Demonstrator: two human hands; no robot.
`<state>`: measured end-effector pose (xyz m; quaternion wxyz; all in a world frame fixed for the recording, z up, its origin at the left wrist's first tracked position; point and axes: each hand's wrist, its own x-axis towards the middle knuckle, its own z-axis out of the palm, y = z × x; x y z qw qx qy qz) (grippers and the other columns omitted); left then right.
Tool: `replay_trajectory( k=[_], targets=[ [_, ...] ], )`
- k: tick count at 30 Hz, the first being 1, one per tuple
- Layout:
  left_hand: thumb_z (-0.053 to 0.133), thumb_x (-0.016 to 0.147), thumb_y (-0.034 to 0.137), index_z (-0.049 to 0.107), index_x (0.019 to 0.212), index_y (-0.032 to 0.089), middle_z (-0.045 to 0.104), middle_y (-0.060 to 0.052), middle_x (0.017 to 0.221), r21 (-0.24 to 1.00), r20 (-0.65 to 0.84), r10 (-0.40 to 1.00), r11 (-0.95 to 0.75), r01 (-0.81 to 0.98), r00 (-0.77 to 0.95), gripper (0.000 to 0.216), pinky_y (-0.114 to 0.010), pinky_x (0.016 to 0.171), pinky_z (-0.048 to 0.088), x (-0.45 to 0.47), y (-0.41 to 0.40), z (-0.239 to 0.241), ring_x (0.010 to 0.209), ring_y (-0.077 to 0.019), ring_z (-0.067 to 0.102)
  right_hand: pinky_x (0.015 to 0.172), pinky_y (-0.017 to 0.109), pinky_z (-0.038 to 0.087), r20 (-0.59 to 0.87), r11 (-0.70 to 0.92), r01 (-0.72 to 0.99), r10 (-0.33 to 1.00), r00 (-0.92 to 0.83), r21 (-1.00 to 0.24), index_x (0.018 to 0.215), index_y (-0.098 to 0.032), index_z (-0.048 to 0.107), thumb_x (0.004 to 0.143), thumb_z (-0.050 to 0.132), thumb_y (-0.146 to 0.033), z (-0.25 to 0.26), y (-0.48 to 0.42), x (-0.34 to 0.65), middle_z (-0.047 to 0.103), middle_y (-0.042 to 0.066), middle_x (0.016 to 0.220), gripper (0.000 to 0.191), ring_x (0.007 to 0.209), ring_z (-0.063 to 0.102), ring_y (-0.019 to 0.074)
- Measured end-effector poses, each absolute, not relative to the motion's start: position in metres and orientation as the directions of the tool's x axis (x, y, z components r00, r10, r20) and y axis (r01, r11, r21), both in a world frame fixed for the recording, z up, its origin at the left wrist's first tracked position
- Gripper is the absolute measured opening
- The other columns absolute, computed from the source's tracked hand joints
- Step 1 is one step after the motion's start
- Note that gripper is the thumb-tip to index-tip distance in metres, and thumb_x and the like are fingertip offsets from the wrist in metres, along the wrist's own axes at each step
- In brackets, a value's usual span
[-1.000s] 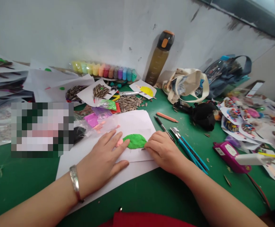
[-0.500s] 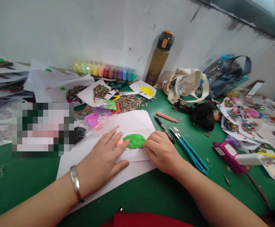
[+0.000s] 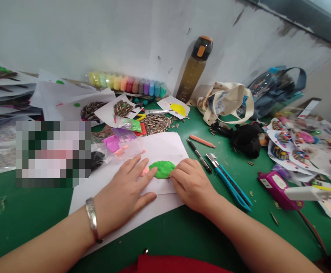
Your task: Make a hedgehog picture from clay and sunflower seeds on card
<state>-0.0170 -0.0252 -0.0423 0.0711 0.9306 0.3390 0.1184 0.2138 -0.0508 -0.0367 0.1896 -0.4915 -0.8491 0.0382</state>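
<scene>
Near the bench's front edge, green clay is best steadied with left fingers spread, right fingers curled, hold unclear.

A broad silver bangle, shiny, mottled and darker toward its lower end, circles the left wrist. The left hand, right hand and forearms are bare. Plain red cloth covers the front, a tiny shiny knob at one corner.
</scene>
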Motion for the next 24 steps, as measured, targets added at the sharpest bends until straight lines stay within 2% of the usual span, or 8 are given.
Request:
replay_trajectory(
  k=[19,24],
  targets=[
    [0.054,0.089,0.046,0.054,0.131,0.017,0.048,-0.018,0.140,0.243,0.200,0.659,-0.751,0.614,0.725,0.051,-0.056,0.108,0.033,-0.017,-0.026,-0.044,0.137,-0.0367,0.032,0.071,0.035,0.034,0.311,0.496,0.841,0.852,-0.422,-0.217,0.072,-0.020,0.059,0.090,0.047,-0.014,-0.035,-0.053,0.200,0.057,0.006,0.072,0.022,0.076,0.048,0.0195],
    [0.051,0.090,0.048,0.053,0.132,0.017,0.048,-0.019,0.139,0.204,0.191,0.646,-0.763,0.614,0.739,0.052,-0.057,0.107,0.035,-0.017,-0.026,-0.045,0.136,-0.0376,0.032,0.070,0.035,0.034,0.305,0.503,0.841,0.848,-0.434,-0.202,0.071,-0.020,0.057,0.090,0.048,-0.014,-0.036,-0.053,0.197,0.058,0.006,0.073,0.021,0.076,0.048,0.0201]
  ],
)
